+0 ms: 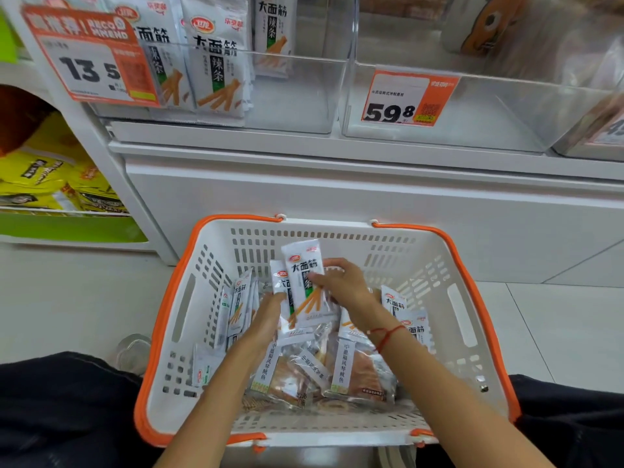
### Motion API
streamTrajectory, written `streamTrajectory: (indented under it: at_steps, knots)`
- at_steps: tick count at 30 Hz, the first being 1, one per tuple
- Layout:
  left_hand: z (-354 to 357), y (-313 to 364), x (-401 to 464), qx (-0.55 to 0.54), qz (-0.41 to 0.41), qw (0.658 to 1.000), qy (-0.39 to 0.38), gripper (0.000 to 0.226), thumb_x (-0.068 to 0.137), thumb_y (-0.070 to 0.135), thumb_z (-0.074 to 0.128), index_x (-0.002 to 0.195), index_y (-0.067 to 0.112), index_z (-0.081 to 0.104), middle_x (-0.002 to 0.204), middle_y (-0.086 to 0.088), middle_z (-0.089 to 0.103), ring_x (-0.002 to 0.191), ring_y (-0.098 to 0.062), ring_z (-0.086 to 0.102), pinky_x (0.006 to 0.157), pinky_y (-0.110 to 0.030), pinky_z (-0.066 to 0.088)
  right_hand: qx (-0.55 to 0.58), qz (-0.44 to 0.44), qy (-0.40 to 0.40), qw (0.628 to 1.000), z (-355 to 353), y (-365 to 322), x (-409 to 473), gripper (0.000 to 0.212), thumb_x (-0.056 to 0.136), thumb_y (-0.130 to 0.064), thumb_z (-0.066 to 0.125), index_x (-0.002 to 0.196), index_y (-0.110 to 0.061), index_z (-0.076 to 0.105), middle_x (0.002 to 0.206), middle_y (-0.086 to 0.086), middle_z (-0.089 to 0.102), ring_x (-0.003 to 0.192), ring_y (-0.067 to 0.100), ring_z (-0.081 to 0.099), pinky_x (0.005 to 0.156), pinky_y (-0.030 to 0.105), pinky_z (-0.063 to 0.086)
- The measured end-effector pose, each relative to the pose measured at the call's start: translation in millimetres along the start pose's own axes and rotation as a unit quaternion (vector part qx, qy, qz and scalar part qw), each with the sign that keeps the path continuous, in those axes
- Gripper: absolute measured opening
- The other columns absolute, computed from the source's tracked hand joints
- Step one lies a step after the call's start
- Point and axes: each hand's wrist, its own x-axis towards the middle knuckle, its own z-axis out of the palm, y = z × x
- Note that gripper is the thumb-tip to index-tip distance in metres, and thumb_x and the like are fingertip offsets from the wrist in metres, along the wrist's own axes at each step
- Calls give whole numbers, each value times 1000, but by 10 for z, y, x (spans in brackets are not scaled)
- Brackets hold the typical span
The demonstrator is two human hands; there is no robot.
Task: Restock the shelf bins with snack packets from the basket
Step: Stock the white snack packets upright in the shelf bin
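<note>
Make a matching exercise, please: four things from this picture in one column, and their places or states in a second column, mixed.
1. white packet
2. basket
3. tag 59.8
4. yellow bags

a. on the floor before the shelf
b. on the front of a clear bin
c. held by both hands
d. on the low shelf, far left

Pairs: 1-c, 2-a, 3-b, 4-d

Open top on the basket (202,238), so hands drop straight in. Up at the left bin (304,96), upright packets (216,62) crowd its left side; the right half stands free. The price tag (87,55) covers its front-left corner.
</note>
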Motion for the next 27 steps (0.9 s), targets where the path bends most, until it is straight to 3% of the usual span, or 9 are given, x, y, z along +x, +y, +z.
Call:
streamTrajectory:
  at_steps: [2,4,7,11,15,19,23,25,27]
  knots:
    - [3,9,38,-41,-4,999,-8,47,87,52,42,120,23,59,124,-9,61,113,-27,56,105,-45,38,-15,-26,17,999,113,84,4,24,81,-4,71,96,-9,53,90,13,67,55,9,65,45,17,49]
    - [10,86,-13,-76,9,997,-9,32,95,42,39,108,23,62,113,-10,64,106,-28,59,104,-47,39,-26,-54,35,998,179,132,-6,27,80,-7,74,100,-6,56,88,10,67,58,8,64,48,18,50]
    - [44,207,-136,-90,36,995,-6,31,88,38,49,105,14,60,105,-17,64,99,-33,60,102,-53,41,-70,-112,73,989,252,96,-21,29,77,-15,78,99,-7,61,92,7,70,78,19,68,67,30,57]
    - [48,472,-326,-127,93,988,-6,30,95,26,47,113,5,57,92,-10,64,91,-29,61,84,-37,47,-130,-161,78,975,329,-204,-68,36,72,-31,81,100,-16,65,102,6,67,87,24,65,77,37,55]
    - [-19,817,-550,-164,182,969,-25,25,98,17,41,115,8,57,84,-10,69,75,-22,68,61,-25,55,-145,-186,11,972,385,-620,-185,49,82,-38,71,120,-16,50,113,4,56,91,17,61,72,23,52]
    - [-75,1211,-790,-125,276,953,-12,32,97,23,40,126,16,54,110,-16,66,84,-21,68,59,-28,54,-200,-293,-91,931,469,-1063,-350,22,97,-13,45,112,-23,59,101,-4,65,83,0,62,70,14,47]
    - [-50,1559,-1060,-48,387,920,-42,18,94,24,43,103,10,51,77,3,64,61,1,61,54,-16,48,-286,-394,-71,871,466,-1390,-454,44,89,-41,36,133,-44,38,113,1,56,106,23,55,87,46,50]
    - [-56,1714,-1144,-11,435,900,-9,41,74,44,47,103,16,50,92,-4,60,73,1,58,62,-19,48,-287,-433,-61,852,433,-1550,-519,47,86,-38,38,133,-41,34,111,4,55,98,29,56,81,52,50]
    - [-126,1894,-1151,26,470,881,41,50,66,52,45,112,33,48,115,-1,49,96,-3,53,74,-23,49,-264,-476,-58,837,392,-1729,-599,38,94,-17,44,129,-33,38,110,2,60,90,23,63,77,49,54]
